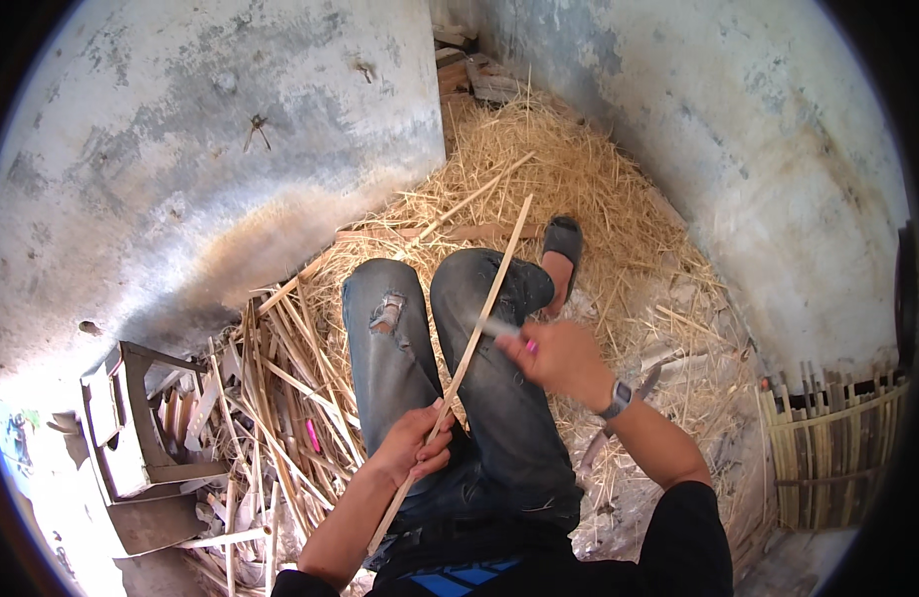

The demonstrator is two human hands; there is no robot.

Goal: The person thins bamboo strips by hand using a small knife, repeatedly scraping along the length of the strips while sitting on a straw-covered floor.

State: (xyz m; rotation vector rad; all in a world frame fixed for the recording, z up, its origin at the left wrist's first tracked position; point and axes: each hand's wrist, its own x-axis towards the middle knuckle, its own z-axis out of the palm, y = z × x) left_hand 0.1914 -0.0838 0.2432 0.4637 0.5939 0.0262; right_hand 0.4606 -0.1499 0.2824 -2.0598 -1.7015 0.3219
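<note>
Black shirt point(569, 579), torn jeans point(514, 408), watch point(620, 398), dark slipper point(562, 237).
The shirt, at 6 o'clock, carries slanted blue stripes point(464, 575); its black sleeves point(686, 537) show at 7 o'clock and between 4 and 5. The jeans, faded grey-blue with pale scuffs, have a ragged hole point(392, 300) with whitish frayed threads on the left knee, toward 9 o'clock. The watch, toward 4 o'clock, is squarish with a dark strap; the slipper sits toward 2 o'clock.

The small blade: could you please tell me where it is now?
In the head view, the small blade is in the right hand, just right of centre, near the long strip in the left hand.
</note>
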